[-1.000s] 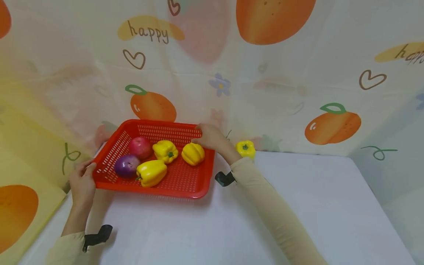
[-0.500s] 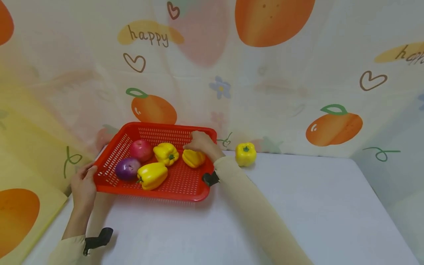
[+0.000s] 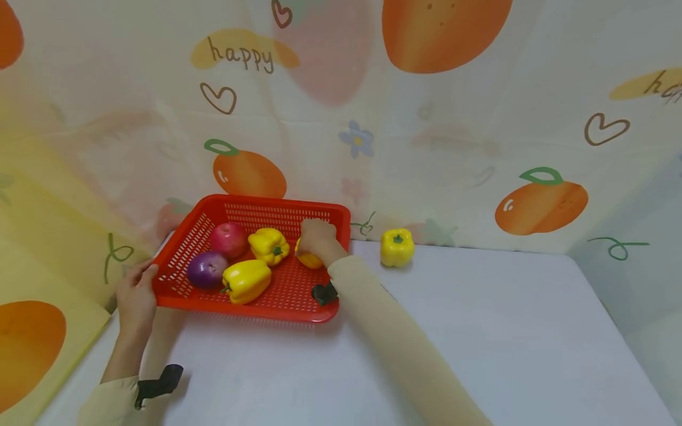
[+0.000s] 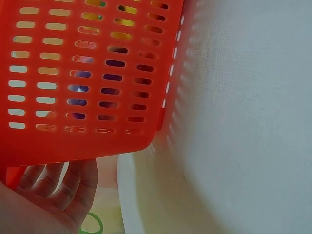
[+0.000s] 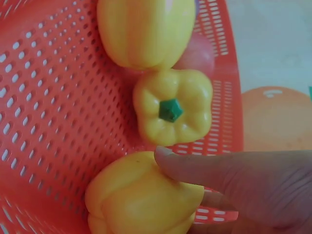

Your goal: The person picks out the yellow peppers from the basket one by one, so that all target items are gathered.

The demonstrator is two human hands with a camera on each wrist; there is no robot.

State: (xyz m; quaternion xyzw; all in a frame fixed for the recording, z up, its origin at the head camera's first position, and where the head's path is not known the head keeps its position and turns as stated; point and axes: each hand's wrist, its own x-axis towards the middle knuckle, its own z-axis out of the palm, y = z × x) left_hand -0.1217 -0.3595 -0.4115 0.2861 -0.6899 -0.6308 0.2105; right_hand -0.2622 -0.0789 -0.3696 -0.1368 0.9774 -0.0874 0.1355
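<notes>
Head view: my hands are well apart. My left hand (image 3: 135, 299) grips the left end of the red basket (image 3: 224, 305), which sits over the white table (image 3: 479, 325) before the printed backdrop (image 3: 426, 148). My right hand (image 3: 318, 239) is inside the basket's right end, on the gripped pepper (image 3: 308, 259), which it partly covers. Left of it in the basket: the stem-out pepper (image 3: 269, 246), the front pepper (image 3: 247, 281), a pinkish-red round fruit (image 3: 229, 239) and a purple round piece (image 3: 208, 270). The outside pepper (image 3: 396, 248) stands upright on the table, right of the basket, stem up.

Left wrist view: my fingers curl at the basket's rim; purple and yellow show through the wall slots.

Right wrist view: my thumb presses the gripped pepper, fingers partly hidden behind it, so I read a clasp. The stem-out pepper is just beside my thumb tip; whether they touch I cannot tell.
</notes>
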